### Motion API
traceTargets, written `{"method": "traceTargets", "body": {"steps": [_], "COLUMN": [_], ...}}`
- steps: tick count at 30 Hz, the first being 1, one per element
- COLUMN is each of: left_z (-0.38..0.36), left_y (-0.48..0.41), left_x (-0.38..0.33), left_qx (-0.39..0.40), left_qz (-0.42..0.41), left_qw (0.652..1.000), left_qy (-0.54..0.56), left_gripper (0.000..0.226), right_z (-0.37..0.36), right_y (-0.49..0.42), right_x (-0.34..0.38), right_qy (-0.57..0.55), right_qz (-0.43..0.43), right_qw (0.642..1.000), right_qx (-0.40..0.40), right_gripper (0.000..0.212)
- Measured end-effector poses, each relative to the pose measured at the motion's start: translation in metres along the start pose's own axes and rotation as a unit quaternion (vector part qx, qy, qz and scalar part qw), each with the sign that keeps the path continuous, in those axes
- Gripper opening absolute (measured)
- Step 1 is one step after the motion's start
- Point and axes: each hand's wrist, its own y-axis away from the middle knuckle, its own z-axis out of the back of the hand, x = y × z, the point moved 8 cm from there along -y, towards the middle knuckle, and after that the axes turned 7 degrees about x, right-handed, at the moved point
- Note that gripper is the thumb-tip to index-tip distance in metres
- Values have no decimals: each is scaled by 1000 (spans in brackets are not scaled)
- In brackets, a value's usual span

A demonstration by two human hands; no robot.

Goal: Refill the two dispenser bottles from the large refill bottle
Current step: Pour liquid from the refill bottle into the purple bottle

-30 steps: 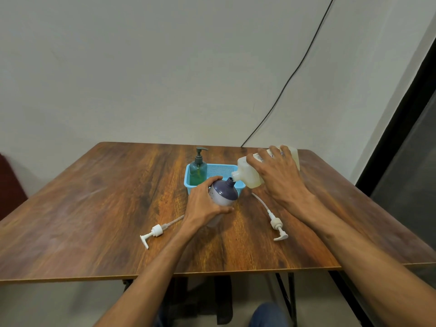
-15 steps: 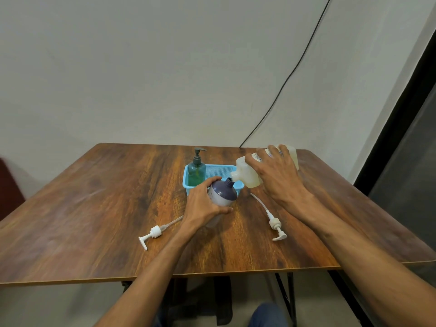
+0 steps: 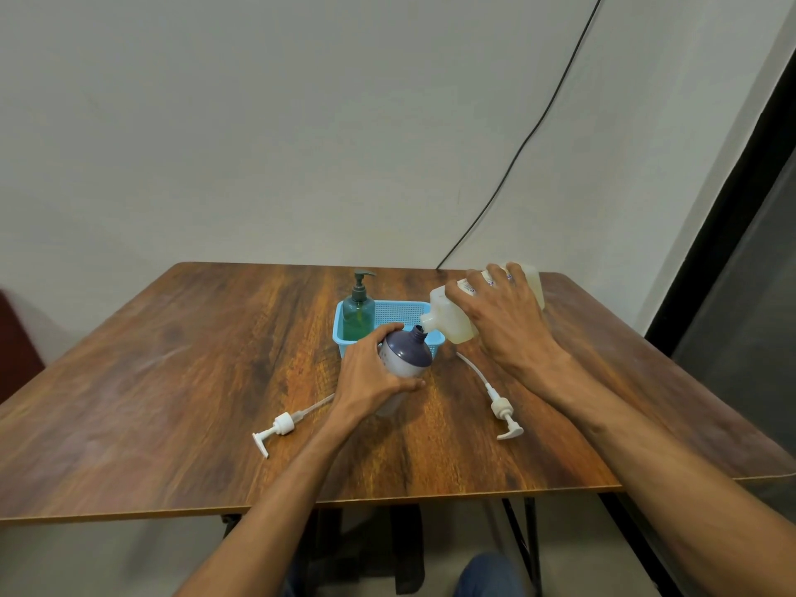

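Near the middle of the worktop [image 3: 172,381], just in front of the blue basket [image 3: 398,310], the left hand [image 3: 370,374] grips the purple dispenser bottle [image 3: 407,355]. Its fingers and thumb wrap the body below the dark shoulder, and the open neck leans to the right. The right hand [image 3: 504,325] holds the refill bottle [image 3: 450,323] from above, fingers curled over its broad side. The bottle is tipped so its spout sits right at the dispenser's neck. Whether the two mouths touch, or whether liquid is running, I cannot tell.

The refill bottle looks like thin, pale plastic with yellowish liquid pooled toward the spout. It is probably the heavier of the two, and its weight will likely shift as it tips. Its walls would likely give under a hard squeeze, so a firm hold across the wide body suits it better than a pinch at the neck. The small dispenser seems light and easy to knock over, and any drip of soap would make it slick. A grip round its waist, as here, should steady it.

A green dispenser bottle [image 3: 358,314] stands upright in the left part of the basket with its pump on. A white pump [image 3: 280,426] lies left of the left forearm, and a second pump [image 3: 502,413] lies between the arms.
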Motion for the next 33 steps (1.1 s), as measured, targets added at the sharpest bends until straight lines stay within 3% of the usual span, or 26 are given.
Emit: {"method": "traceTargets", "body": {"steps": [21, 26, 33], "left_z": [-2, 0, 0], "left_y": [2, 2, 4], "left_x": [0, -1, 1], "left_qx": [9, 5, 1], "left_qz": [8, 4, 9], "left_qw": [1000, 1000, 1000], "left_qy": [4, -3, -6], "left_gripper": [95, 91, 91], "right_z": [-2, -2, 0], "right_y": [-2, -4, -3], "right_x": [2, 2, 5], "right_qy": [25, 19, 26], "right_qz": [-1, 0, 4], "right_qw": [1000, 1000, 999], "right_qx": [-7, -22, -30], "right_gripper": [76, 87, 80]}}
